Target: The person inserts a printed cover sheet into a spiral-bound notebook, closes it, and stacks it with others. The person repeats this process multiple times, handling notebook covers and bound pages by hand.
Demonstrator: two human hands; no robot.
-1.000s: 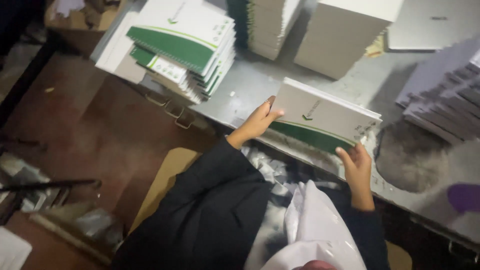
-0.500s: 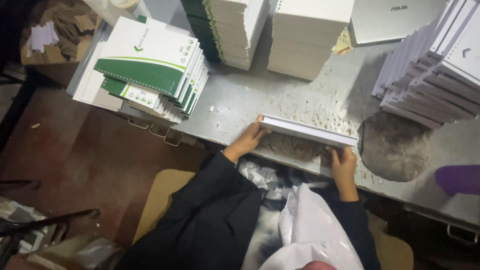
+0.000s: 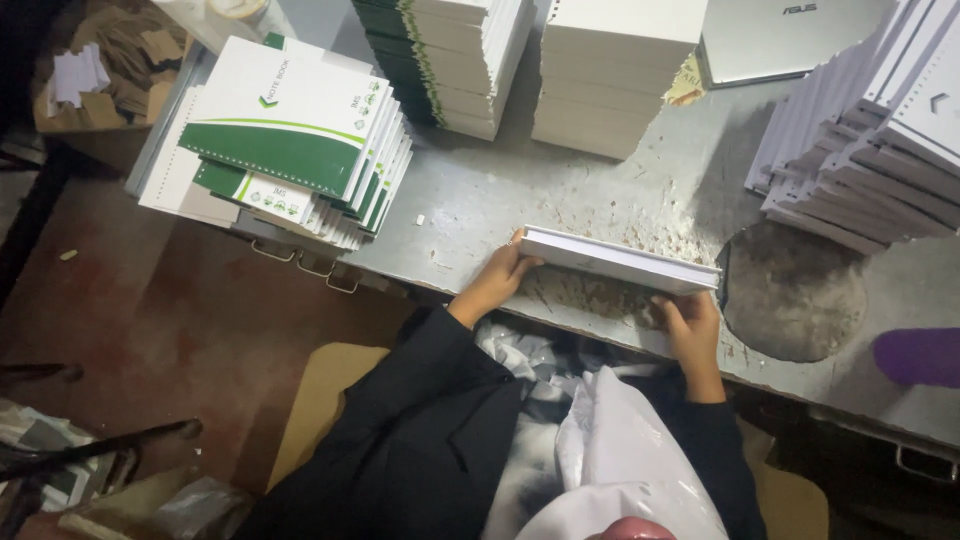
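Flat white notebook stack (image 3: 618, 260) now lowered edge-on to gritty metal table (image 3: 480, 200), both hands (image 3: 497, 278) gripping its ends

On the table (image 3: 480, 200), a thin stack of sheets (image 3: 620, 260) stands on edge at frame centre, the left hand (image 3: 497, 280) at its left end and the right hand (image 3: 690, 322) at its right end. Notebooks (image 3: 290, 140) are piled at upper left (overhanging the table edge), two taller piles (image 3: 540, 60) behind at top centre. A laptop (image 3: 780, 35) lies at upper right, above another pile (image 3: 870, 150).
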